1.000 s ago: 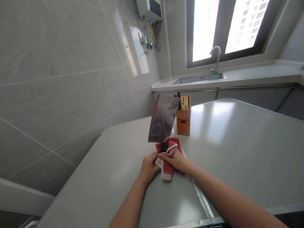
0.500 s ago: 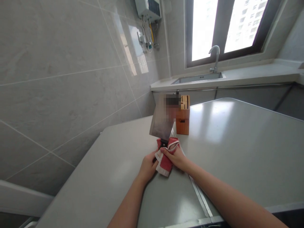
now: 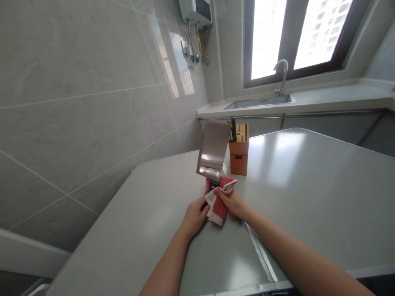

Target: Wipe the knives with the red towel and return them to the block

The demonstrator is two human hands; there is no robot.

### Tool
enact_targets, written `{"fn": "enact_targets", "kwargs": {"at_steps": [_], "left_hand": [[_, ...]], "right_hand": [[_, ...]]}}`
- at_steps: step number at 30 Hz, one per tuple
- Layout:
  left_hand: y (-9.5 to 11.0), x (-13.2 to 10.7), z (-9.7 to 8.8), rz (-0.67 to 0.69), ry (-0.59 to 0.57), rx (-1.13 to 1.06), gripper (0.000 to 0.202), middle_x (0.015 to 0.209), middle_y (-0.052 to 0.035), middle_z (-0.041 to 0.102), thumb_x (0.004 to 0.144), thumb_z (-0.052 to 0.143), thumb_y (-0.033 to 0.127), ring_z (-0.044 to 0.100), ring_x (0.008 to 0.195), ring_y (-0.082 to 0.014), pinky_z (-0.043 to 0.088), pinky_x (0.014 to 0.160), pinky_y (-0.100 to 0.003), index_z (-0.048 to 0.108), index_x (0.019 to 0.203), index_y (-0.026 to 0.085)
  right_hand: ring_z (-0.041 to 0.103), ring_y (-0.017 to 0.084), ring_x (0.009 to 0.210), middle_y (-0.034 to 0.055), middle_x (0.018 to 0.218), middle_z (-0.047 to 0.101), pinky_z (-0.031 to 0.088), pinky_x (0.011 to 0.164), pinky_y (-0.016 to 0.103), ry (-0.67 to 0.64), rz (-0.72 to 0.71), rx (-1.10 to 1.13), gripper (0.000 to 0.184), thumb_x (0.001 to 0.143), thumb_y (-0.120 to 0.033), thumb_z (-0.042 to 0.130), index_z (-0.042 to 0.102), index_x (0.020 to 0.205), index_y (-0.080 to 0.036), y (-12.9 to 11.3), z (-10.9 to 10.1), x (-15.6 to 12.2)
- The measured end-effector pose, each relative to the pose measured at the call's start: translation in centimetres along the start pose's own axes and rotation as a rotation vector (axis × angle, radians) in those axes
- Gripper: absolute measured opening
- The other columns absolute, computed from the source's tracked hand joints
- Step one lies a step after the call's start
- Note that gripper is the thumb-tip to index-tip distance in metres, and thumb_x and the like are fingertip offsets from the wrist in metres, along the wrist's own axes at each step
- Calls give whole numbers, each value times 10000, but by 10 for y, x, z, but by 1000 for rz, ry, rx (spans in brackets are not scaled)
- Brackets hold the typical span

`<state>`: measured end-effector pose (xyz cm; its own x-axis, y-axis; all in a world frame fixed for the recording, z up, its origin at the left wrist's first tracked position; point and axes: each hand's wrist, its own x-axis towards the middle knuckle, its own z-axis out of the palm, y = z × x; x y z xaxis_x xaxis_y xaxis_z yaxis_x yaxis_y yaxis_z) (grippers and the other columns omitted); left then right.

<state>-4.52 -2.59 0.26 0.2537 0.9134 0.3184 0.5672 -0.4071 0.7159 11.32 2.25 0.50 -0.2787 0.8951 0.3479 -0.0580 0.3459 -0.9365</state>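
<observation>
Grip: left hand [image 3: 194,217] closed on cleaver [image 3: 212,147] handle; right hand [image 3: 231,204] pinching red-and-white towel [image 3: 218,202] against it; wooden knife block [image 3: 239,150] just beyond blade.

Large grey tiles [image 3: 77,53] are laid across the wall, a water heater [image 3: 196,11] is mounted on it, and daylight is admitted by a window [image 3: 296,41] above a steel sink [image 3: 257,101].

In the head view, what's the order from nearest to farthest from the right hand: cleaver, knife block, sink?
From the right hand:
1. Cleaver, straight ahead, its handle wrapped in the towel at the hand.
2. Knife block, just beyond, right of the blade.
3. Sink, farthest, behind both.
</observation>
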Motion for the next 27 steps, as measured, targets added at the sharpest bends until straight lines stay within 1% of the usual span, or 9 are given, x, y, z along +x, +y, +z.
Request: {"fn": "enact_targets", "kwargs": {"at_steps": [4,7,11,15,21,27], "left_hand": [[1,-1,0,-14,-15,16,247,935,-52,660,841,433,232,584,834,-185,430,764,-254,621,990,175],[-1,-3,0,-47,-3,40,243,832,-46,659,857,410,276,575,742,-169,429,701,-244,620,903,163],[-3,-5,-1,-72,11,65,242,794,-42,644,861,397,299,554,704,-163,416,665,-241,592,879,157],[-4,-4,-1,-51,-4,45,227,796,-40,621,868,390,294,539,714,-160,400,666,-239,564,843,150],[-9,-3,0,-42,-26,23,128,747,-12,590,819,472,239,503,677,-138,372,629,-218,544,772,144],[-11,-4,3,-59,-34,15,100,702,1,569,787,506,227,475,636,-126,356,593,-210,540,747,141]], "right_hand": [[607,215,878,53,912,654,477,822,349,-37,-33,27,314,769,-457,543,582,946,-200,-3,3,-1],[609,204,811,42,862,658,487,777,335,-60,-23,16,284,734,-435,588,593,879,-191,-6,4,-3],[594,178,733,21,779,645,490,715,306,-172,21,-17,261,680,-405,653,587,791,-177,-13,3,-6],[585,163,719,14,760,634,484,705,288,-250,42,-2,263,663,-394,672,579,770,-172,-17,2,-6],[551,137,631,0,666,595,468,613,259,-273,66,-19,289,611,-389,717,557,686,-161,-13,2,-4],[535,135,614,-2,657,577,455,574,250,-255,46,-14,288,623,-375,714,533,712,-169,-11,3,-4]]}}
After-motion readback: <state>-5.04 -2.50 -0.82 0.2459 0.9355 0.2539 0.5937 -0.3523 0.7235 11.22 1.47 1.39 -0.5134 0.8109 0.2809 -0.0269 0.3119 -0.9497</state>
